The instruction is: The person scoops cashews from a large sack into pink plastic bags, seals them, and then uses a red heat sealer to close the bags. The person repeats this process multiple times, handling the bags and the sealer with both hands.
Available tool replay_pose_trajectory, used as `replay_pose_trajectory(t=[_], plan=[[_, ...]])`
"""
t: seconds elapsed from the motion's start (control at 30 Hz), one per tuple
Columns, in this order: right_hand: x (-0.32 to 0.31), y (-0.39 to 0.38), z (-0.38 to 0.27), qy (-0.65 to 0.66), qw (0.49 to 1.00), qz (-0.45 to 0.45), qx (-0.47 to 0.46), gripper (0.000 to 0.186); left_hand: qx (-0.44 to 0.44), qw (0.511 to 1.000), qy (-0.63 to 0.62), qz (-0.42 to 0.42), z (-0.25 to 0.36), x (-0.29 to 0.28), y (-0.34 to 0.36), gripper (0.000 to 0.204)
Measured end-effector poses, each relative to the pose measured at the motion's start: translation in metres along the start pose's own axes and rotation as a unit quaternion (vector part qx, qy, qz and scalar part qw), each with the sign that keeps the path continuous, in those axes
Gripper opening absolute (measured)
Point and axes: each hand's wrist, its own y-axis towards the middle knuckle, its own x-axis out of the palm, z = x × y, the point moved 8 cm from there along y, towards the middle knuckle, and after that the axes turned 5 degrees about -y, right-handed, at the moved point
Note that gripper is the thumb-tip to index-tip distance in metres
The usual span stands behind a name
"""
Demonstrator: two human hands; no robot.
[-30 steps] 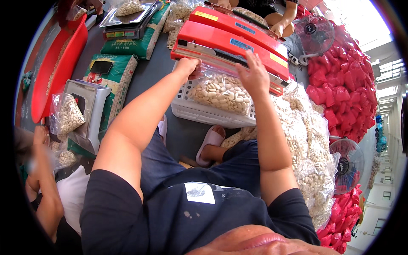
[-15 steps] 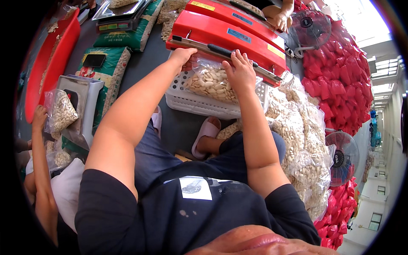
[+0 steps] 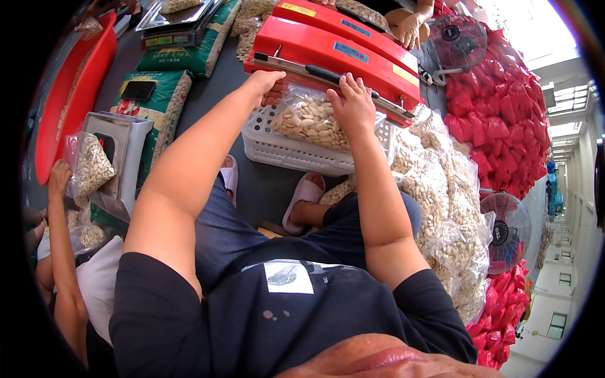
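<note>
A clear plastic bag of pale, bean-like pieces (image 3: 310, 123) rests on a white perforated basket (image 3: 283, 153), its upper end at the bar of a red bag sealer (image 3: 309, 44). My right hand (image 3: 354, 108) lies over the sealer's black handle (image 3: 324, 74) and the bag's upper right side, fingers stretched and apart. Beside the bag's upper left corner is my left hand (image 3: 268, 86), just below the left end of the metal bar. Its fingers are extended and loosely apart, and I see nothing held in them.
Filled clear bags (image 3: 441, 189) are piled at my right, with red packets (image 3: 498, 113) and fans (image 3: 507, 230) beyond. On the left, a co-worker's hand (image 3: 60, 176) touches a filled bag (image 3: 93, 165) on a scale (image 3: 129, 135). Another person's hand (image 3: 409, 30) is behind the sealers.
My left hand has come slightly down off the bar's end, its fingers straighter. My right hand stays on the handle. Another person's fingers now show at the top edge.
</note>
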Motion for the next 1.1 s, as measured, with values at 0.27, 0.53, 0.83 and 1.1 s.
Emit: replay_pose_trajectory(t=[0.27, 0.53, 0.83, 1.1], plan=[[-0.026, -0.009, 0.040, 0.399, 0.910, -0.112, 0.011, 0.042, -0.019, 0.999, -0.029, 0.002, 0.002, 0.007, -0.003, 0.021], [0.011, -0.100, 0.133, 0.522, 0.696, -0.190, 0.455, 0.043, -0.054, 0.998, 0.008, 0.013, 0.005, 0.012, -0.009, 0.016], [-0.006, -0.073, 0.121, 0.501, 0.785, -0.247, 0.268, 0.012, 0.014, 0.995, 0.064, -0.071, 0.017, 0.011, -0.019, 0.012], [0.000, -0.092, 0.126, 0.387, 0.842, -0.320, 0.196, 0.030, 0.056, 0.958, 0.224, -0.171, 0.032, 0.025, -0.055, 0.021]])
